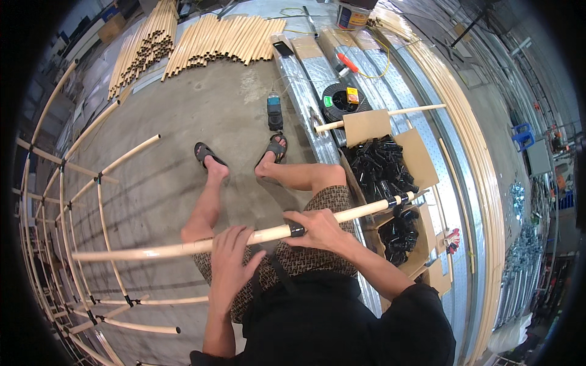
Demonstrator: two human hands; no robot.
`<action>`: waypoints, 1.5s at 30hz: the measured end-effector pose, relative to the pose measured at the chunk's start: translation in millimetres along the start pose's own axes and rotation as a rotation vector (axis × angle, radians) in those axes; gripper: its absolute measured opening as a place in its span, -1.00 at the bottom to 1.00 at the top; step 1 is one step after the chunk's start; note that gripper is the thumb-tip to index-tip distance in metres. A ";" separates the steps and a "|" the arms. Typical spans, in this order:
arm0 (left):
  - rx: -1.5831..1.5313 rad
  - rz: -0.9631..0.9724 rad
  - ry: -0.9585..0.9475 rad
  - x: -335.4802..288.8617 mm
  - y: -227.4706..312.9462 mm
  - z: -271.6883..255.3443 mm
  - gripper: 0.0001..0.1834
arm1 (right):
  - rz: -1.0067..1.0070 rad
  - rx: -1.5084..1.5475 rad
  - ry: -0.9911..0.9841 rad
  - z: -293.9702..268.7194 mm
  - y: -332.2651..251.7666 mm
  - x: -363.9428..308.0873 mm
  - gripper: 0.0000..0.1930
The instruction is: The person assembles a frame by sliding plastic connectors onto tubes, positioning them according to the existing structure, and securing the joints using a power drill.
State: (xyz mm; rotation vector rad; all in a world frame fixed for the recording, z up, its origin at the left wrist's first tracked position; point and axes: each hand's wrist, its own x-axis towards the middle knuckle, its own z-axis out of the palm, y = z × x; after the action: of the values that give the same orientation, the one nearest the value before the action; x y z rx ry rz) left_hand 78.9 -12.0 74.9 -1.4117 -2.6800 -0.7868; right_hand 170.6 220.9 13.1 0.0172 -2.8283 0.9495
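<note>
A long cream-coloured pipe (pixel 165 249) lies across my lap, sloping up to the right. My left hand (pixel 231 256) curls its fingers over the pipe, thumb held out to the side. Around a black joint sleeve (pixel 296 229) at mid-pipe, my right hand (pixel 318 230) is closed, its thumb and fingers on either side. More black joint pieces (pixel 400 200) sit near the pipe's right end. Beneath that end are open cardboard boxes (pixel 420 160) holding a heap of black plastic joints (pixel 379 168) and black pieces in shiny wrap (pixel 398 236).
A pipe frame (pixel 63 161) with black joints stands at left. Stacked pipes (pixel 223 39) lie on the floor ahead. A teal cordless tool (pixel 274 113) stands beyond my feet. Wrapped metal lengths (pixel 311 64) on the right carry a black spool (pixel 342 100) and red-handled tool (pixel 347 63).
</note>
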 end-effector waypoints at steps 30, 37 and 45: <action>-0.238 -0.164 -0.070 2.6 -8.2 97.0 -0.70 | -0.026 -0.115 0.243 32.4 49.8 -25.8 -0.41; -0.350 -0.303 -0.131 -4.6 -44.0 120.2 -0.71 | 0.119 0.276 0.480 -36.8 80.6 -59.7 -0.60; -0.316 -0.355 -0.300 22.0 -50.3 128.7 -0.71 | 1.462 0.041 0.618 30.1 288.9 -307.0 -0.76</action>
State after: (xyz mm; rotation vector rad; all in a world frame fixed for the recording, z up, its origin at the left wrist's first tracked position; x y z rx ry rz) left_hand 54.7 37.6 -53.8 -1.1965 -3.2134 -1.1518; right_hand 451.7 421.5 -230.4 -2.0669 -1.8777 0.8626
